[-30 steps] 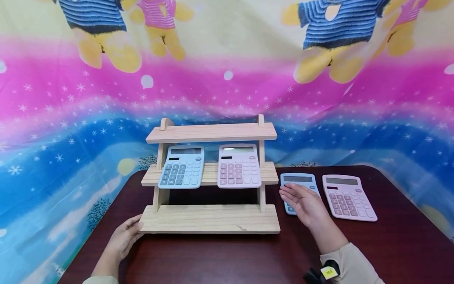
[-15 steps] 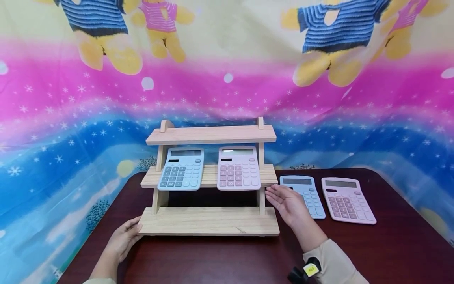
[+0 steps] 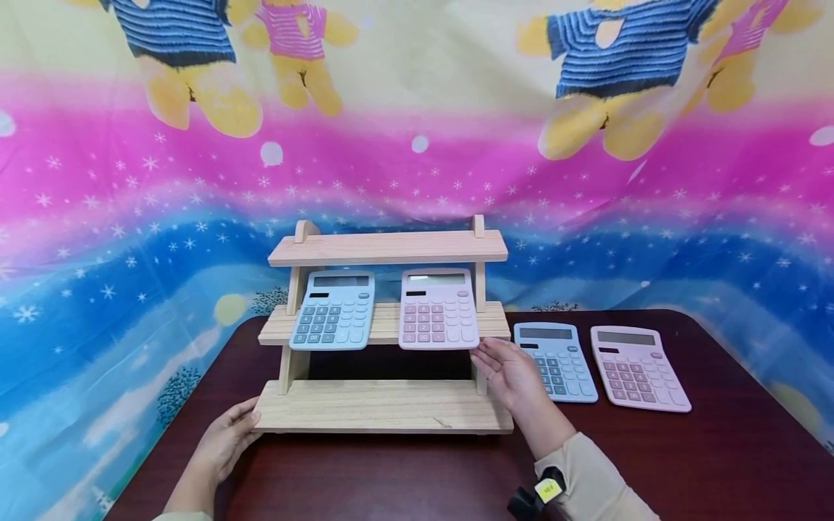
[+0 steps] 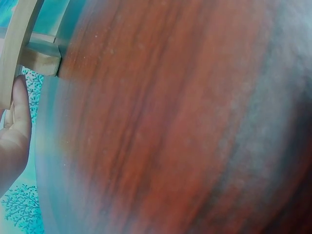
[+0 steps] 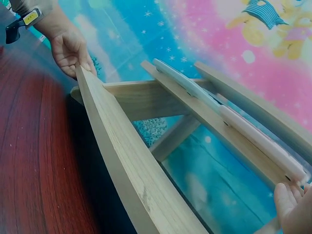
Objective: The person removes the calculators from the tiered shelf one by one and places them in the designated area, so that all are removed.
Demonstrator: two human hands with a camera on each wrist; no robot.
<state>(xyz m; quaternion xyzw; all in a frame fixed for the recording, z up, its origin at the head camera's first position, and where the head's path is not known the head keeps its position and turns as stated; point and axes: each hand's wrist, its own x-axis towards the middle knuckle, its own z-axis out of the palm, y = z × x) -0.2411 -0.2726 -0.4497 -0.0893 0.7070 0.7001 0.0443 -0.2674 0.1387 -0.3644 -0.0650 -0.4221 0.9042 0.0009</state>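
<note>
A three-tier wooden display shelf [image 3: 384,405] stands on the table. My left hand [image 3: 224,440] holds the left end of its bottom board; in the right wrist view that hand [image 5: 70,51] is at the board's far corner. On the middle tier, a blue calculator [image 3: 334,311] and a pink calculator [image 3: 439,310] lean back side by side. My right hand [image 3: 511,373] has its fingertips at the pink calculator's lower right corner, fingers loosely extended. Seen from the right wrist, the hand [image 5: 295,212] is beside the calculator's near end; whether it touches is hard to tell.
On the dark red table [image 3: 391,477], right of the shelf, lie a second blue calculator [image 3: 567,362] and a second pink calculator [image 3: 638,369]. A printed cloth backdrop [image 3: 417,166] hangs close behind the shelf and along the table's sides.
My right hand has moved left, from over the blue calculator on the table to the lower right corner of the pink calculator on the shelf. The left hand stays at the bottom board.
</note>
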